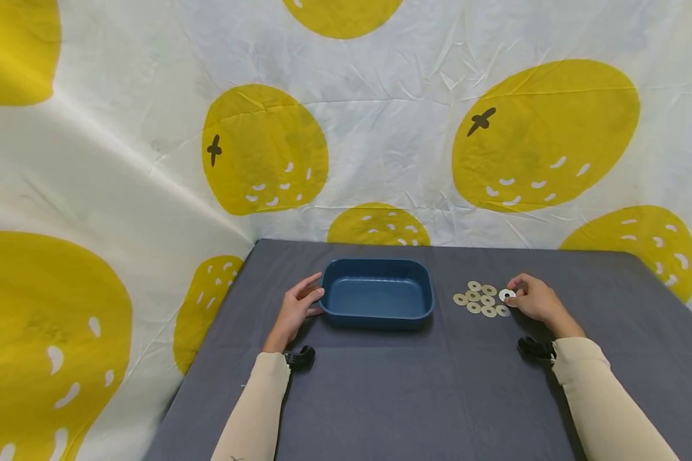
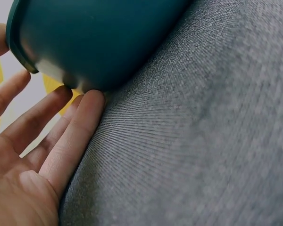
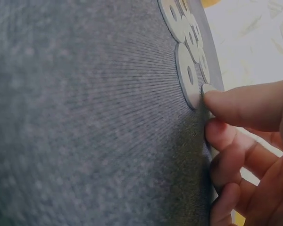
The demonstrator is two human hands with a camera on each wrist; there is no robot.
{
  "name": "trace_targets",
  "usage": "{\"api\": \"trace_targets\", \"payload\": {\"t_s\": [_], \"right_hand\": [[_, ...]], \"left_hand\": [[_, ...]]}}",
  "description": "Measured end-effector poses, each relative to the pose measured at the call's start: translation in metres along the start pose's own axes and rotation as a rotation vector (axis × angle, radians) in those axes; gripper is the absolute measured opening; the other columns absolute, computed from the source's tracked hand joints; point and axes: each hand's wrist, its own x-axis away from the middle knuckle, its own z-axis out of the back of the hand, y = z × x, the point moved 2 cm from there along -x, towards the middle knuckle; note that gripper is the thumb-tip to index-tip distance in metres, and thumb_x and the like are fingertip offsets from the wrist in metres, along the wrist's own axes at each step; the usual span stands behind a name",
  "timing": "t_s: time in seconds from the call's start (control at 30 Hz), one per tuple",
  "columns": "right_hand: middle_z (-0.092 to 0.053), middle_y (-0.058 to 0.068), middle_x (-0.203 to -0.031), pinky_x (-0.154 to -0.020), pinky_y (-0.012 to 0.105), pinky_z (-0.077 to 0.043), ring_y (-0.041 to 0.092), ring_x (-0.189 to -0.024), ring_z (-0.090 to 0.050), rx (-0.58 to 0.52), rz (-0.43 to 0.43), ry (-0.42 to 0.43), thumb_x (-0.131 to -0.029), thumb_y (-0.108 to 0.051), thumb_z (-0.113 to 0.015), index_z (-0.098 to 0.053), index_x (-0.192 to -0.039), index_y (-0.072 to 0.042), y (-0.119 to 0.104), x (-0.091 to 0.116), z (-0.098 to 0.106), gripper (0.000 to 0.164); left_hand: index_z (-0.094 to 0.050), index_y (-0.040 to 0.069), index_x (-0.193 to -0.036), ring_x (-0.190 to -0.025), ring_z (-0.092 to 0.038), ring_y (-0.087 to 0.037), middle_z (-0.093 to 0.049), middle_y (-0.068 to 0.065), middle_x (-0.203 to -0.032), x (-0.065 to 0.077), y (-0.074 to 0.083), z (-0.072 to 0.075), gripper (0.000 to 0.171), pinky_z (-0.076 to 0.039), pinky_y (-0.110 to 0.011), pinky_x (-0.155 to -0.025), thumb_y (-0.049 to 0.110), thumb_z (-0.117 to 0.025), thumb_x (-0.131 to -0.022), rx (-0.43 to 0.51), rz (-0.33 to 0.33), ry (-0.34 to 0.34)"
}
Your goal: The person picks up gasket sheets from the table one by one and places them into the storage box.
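A dark blue rectangular dish (image 1: 375, 320) stands upright on the cloth. My left hand (image 1: 298, 306) is at its left end, fingertips touching the outer wall; in the left wrist view the fingers (image 2: 68, 146) reach out fairly straight against the dish (image 2: 85, 42). To the right of the dish lies a cluster of flat metal washers (image 1: 473, 296), each with a round hole. My right hand (image 1: 536, 299) pinches a brighter washer (image 1: 507, 295) at the cluster's right edge. In the right wrist view the thumb mostly hides that washer (image 3: 209, 88), and the other fingers are curled.
Grey cloth (image 1: 380, 397) covers the table. A white curtain with yellow fruit shapes (image 1: 380, 147) hangs close behind its back edge and along the left side. Black wrist straps (image 1: 301, 358) sit at both cuffs.
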Motion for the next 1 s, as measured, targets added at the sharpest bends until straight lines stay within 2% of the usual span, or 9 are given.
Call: {"api": "trace_targets", "payload": {"t_s": [0.17,0.37,0.63,0.77,1.0], "right_hand": [[-0.065,0.01,-0.086,-0.064,0.029,-0.041,0.019,-0.075,-0.055,-0.051,-0.023,0.02,-0.094,-0.013,-0.068,-0.056,-0.119,0.006,-0.001,0.001,0.0,0.034],[-0.073,0.007,-0.084,-0.063,0.027,-0.046,0.014,-0.073,-0.063,-0.093,-0.034,0.061,-0.094,-0.012,-0.068,-0.058,-0.121,0.007,-0.003,0.003,0.004,0.034],[-0.074,0.007,-0.088,-0.065,0.027,-0.05,0.013,-0.075,-0.066,-0.158,-0.016,0.097,-0.097,-0.012,-0.067,-0.058,-0.128,0.005,-0.011,0.006,0.007,0.037],[-0.075,0.012,-0.094,-0.067,0.023,-0.054,0.01,-0.077,-0.067,-0.18,0.005,0.096,-0.099,-0.016,-0.067,-0.06,-0.131,0.001,-0.019,0.008,0.007,0.037],[-0.074,0.02,-0.101,-0.07,0.027,-0.06,0.02,-0.085,-0.073,-0.203,0.087,0.089,-0.1,-0.022,-0.068,-0.06,-0.134,-0.001,-0.047,0.012,0.008,0.041]], "left_hand": [[-0.055,0.027,-0.148,-0.138,-0.054,-0.032,-0.055,-0.014,-0.15,0.0,0.003,0.001,0.051,-0.06,-0.048,-0.093,0.03,-0.07,-0.099,0.001,-0.007,-0.011],[-0.054,0.026,-0.15,-0.132,-0.059,-0.034,-0.056,-0.016,-0.148,0.001,0.004,0.002,0.053,-0.06,-0.047,-0.094,0.029,-0.069,-0.1,0.001,-0.005,-0.016],[-0.053,0.026,-0.15,-0.132,-0.059,-0.032,-0.055,-0.014,-0.15,0.004,0.004,0.002,0.053,-0.061,-0.044,-0.093,0.028,-0.069,-0.099,0.001,0.009,-0.022],[-0.054,0.027,-0.15,-0.134,-0.057,-0.031,-0.053,-0.014,-0.152,0.003,0.002,0.002,0.053,-0.061,-0.043,-0.092,0.027,-0.069,-0.099,0.002,0.012,-0.025],[-0.056,0.028,-0.148,-0.134,-0.057,-0.031,-0.052,-0.013,-0.153,0.0,-0.002,0.002,0.051,-0.061,-0.043,-0.091,0.027,-0.07,-0.099,0.009,0.001,-0.02]]}}
